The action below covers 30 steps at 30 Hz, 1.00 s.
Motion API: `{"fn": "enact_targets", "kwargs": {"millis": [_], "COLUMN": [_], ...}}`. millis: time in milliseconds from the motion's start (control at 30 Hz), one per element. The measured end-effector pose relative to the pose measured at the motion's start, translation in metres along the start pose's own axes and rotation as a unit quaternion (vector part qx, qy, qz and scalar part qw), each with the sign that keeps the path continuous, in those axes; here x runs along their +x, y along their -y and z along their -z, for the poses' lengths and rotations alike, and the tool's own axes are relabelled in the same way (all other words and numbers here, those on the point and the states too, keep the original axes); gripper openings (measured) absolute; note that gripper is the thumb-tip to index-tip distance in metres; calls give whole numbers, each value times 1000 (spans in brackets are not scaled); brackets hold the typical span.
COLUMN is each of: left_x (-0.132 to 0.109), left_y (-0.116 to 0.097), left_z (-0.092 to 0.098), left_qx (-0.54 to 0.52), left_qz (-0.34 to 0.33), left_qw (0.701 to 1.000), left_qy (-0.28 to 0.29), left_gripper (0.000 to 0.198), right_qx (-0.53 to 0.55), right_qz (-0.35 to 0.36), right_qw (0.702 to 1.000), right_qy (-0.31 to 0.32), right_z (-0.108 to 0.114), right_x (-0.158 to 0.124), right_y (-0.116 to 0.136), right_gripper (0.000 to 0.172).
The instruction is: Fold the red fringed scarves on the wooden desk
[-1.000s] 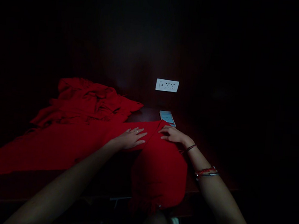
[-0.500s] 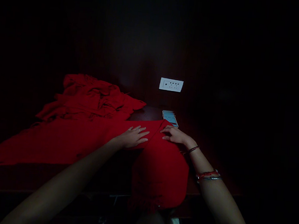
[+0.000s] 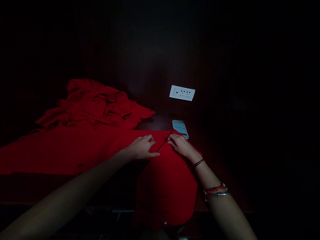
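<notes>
A long red scarf [image 3: 69,149] lies along the dark table, folded over at a slanting crease so that its right part [image 3: 167,188] hangs down over the front edge, ending in fringe. My left hand [image 3: 142,147] rests on the scarf just left of the crease, its thumb stretched out and its fingers slightly bent. At the crease, my right hand [image 3: 180,144] is closed, with the fingertips pinching the scarf's folded edge. Behind the flat scarf, a crumpled heap of red fabric [image 3: 99,104] lies at the left.
A phone [image 3: 180,128] with a lit screen lies just beyond the fold. A white socket plate [image 3: 182,93] sits on the dark back wall. The table's front edge [image 3: 224,211] runs below my arms, and the surroundings are very dark.
My right hand has shifted slightly left and its fingers have closed on the folded edge. My left hand's fingers, flat and spread before, are now more bent. The view has moved slightly.
</notes>
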<state>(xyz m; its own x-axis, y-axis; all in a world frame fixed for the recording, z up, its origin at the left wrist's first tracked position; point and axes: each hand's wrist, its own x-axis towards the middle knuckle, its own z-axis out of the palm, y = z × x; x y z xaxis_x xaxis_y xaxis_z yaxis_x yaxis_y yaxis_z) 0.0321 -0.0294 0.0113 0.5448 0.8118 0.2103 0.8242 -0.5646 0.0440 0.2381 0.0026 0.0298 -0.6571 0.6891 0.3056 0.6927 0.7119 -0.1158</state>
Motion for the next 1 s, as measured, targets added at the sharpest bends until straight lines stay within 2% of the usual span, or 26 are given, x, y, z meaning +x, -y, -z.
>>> {"fn": "enact_targets", "kwargs": {"millis": [67, 100, 167, 233, 333, 433, 533, 667, 833, 933, 1000], "left_x": [2, 3, 5, 6, 4, 1, -1, 0, 1, 3, 5], "left_y": [-2, -2, -3, -6, -11, -13, -13, -10, -9, -10, -12], "left_z": [3, 5, 7, 8, 3, -4, -8, -10, -9, -5, -1], "left_qx": [-18, -37, -78, -99, -84, -63, -60, -51, -17, -27, -62], "left_qz": [-17, -31, -52, -53, -23, -4, 1, -12, -58, -96, -111], "left_qw": [999, 998, 995, 993, 996, 997, 994, 993, 998, 995, 991], "left_qy": [-23, -27, -26, -25, -16, 47, 94, 108, 37, -18, -36], "left_gripper": [48, 38, 23, 20, 35, 63, 68, 68, 56, 40, 27], "right_qx": [23, 28, 18, -9, -24, -9, -11, -3, 8, 11, 12], "right_qz": [7, 5, -15, -46, -78, -89, -81, -25, 43, 45, 42], "right_qw": [999, 999, 999, 996, 987, 975, 983, 991, 997, 998, 998], "right_qy": [-22, -14, 31, 72, 137, 202, 165, 130, 66, 47, 39], "right_z": [3, 3, 2, 0, -3, -5, -7, -8, -8, -8, -8], "right_x": [-1, -2, -5, -8, -11, -12, -11, -8, -5, -4, -4], "right_y": [1, 0, -3, -6, -11, -12, -13, -16, -18, -18, -17], "right_gripper": [19, 22, 33, 47, 57, 57, 58, 47, 26, 14, 12]}}
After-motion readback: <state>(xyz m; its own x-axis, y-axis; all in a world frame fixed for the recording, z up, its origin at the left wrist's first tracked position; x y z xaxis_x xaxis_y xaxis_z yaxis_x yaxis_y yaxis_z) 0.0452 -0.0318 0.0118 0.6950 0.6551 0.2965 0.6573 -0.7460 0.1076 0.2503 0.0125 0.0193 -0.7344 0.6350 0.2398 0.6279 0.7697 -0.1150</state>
